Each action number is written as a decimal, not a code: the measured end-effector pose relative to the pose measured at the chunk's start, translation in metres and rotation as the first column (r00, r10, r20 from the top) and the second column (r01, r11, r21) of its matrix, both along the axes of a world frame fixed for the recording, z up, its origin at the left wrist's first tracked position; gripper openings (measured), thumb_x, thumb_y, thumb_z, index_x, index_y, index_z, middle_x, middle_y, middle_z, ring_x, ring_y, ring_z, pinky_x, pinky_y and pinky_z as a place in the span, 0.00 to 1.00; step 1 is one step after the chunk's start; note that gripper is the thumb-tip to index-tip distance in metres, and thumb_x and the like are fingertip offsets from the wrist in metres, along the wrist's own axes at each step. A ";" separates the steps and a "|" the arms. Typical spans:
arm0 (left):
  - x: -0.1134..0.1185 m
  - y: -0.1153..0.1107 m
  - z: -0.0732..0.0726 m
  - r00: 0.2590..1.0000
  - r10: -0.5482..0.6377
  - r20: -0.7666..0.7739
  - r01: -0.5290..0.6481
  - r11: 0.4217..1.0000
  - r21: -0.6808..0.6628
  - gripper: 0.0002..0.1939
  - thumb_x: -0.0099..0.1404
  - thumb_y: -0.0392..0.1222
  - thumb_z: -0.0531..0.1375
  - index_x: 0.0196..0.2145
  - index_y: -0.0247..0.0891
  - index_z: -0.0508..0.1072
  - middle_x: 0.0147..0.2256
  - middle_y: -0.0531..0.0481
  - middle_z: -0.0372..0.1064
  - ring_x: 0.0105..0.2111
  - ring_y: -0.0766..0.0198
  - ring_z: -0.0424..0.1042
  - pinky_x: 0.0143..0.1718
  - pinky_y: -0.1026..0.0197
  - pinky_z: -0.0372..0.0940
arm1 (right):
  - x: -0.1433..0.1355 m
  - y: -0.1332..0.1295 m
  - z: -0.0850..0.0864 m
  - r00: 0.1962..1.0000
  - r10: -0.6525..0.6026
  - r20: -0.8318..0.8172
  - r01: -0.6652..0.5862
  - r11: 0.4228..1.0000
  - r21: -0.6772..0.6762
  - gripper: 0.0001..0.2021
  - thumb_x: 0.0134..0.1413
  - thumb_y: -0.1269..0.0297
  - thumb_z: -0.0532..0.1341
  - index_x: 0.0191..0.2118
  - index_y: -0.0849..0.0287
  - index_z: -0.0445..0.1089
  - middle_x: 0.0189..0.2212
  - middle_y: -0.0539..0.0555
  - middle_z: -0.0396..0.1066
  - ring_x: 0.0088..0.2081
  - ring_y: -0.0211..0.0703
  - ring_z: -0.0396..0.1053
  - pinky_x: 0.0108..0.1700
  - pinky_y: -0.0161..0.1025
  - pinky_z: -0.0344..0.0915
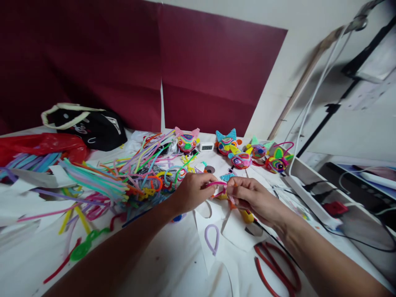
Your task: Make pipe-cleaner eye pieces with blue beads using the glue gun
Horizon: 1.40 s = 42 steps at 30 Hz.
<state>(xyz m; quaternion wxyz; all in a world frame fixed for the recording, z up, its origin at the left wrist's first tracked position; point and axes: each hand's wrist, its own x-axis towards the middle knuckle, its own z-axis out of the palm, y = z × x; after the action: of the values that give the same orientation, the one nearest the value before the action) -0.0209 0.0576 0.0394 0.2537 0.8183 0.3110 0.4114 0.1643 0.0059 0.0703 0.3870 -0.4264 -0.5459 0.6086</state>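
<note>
A pink pipe cleaner (220, 183) spans the small gap between my two hands, above the middle of the white table. My left hand (195, 189) pinches its left part, fingers closed. Opposite it, the closed fingers of my right hand (247, 194) hold the other end. Below them a lilac pipe cleaner loop (212, 239) lies on white paper (202, 225). An orange-yellow tool handle (246, 215) with a black cord shows beneath my right hand. Dark red pipe cleaners (278, 270) lie bent at the front right.
Piled pipe cleaners (102, 181) cover the left side, near a black bag (93, 128) and red plastic bag (71, 144). Colourful animal heads (241, 159) and a small digital display (206, 147) stand at the back. A white cable tray (312, 202) runs along the right.
</note>
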 end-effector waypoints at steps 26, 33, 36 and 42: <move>-0.011 -0.007 0.019 0.868 -0.330 -0.372 0.335 0.941 -0.054 0.09 0.67 0.34 0.55 0.33 0.34 0.76 0.29 0.51 0.74 0.29 0.68 0.70 0.33 0.69 0.59 | 0.014 -0.016 -0.011 0.977 0.176 0.123 -0.166 0.982 -0.086 0.05 0.42 0.67 0.59 0.22 0.59 0.61 0.17 0.43 0.58 0.18 0.28 0.47 0.21 0.31 0.42; -0.023 -0.038 0.052 0.655 -0.700 -0.286 0.510 0.688 -0.517 0.08 0.67 0.37 0.57 0.34 0.37 0.77 0.29 0.52 0.74 0.29 0.67 0.71 0.32 0.69 0.62 | 0.019 -0.048 -0.007 0.860 0.432 0.271 -0.431 0.900 -0.065 0.05 0.48 0.72 0.57 0.26 0.58 0.60 0.21 0.44 0.55 0.24 0.32 0.50 0.25 0.31 0.48; -0.030 -0.048 0.052 0.671 -0.725 -0.154 0.479 0.583 -0.656 0.06 0.66 0.38 0.59 0.34 0.35 0.75 0.24 0.53 0.69 0.25 0.67 0.68 0.27 0.69 0.62 | 0.012 -0.054 -0.003 0.844 0.437 0.311 -0.441 0.895 -0.063 0.05 0.50 0.72 0.58 0.27 0.58 0.61 0.22 0.45 0.56 0.25 0.33 0.51 0.26 0.32 0.49; -0.043 -0.055 0.034 0.849 -0.488 -0.203 0.349 0.806 -0.478 0.14 0.68 0.43 0.56 0.28 0.33 0.72 0.19 0.56 0.62 0.21 0.72 0.61 0.23 0.71 0.56 | -0.019 -0.044 -0.010 0.866 0.427 0.260 -0.420 0.904 -0.083 0.07 0.52 0.64 0.57 0.28 0.60 0.68 0.22 0.48 0.63 0.22 0.32 0.51 0.24 0.33 0.48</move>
<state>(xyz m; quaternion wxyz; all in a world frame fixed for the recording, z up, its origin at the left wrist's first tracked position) -0.0638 0.0028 0.0732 0.4575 0.8467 0.2385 0.1301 0.1452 -0.0384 0.0599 0.1604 -0.3803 -0.6667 0.6206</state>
